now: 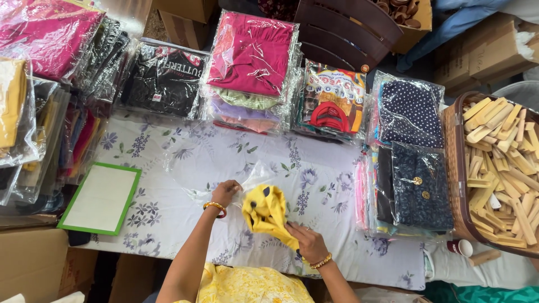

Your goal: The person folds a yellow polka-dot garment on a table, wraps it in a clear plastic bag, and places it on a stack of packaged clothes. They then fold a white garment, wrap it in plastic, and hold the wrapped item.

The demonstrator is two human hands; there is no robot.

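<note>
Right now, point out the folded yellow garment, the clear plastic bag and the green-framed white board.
Folded yellow garment (pixel 265 213): head view, middle of the fold.
Clear plastic bag (pixel 193 171): head view, flat middle.
Green-framed white board (pixel 102 197): head view, white centre.

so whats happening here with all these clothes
A person holds a folded yellow garment in both hands over a floral sheet. The left hand also pinches the mouth of a clear plastic bag, while the right hand grips the garment's lower end. The garment is not yet inside the bag. Stacks of bagged clothes ring the sheet, and a basket of wooden blocks sits at the right.
</note>
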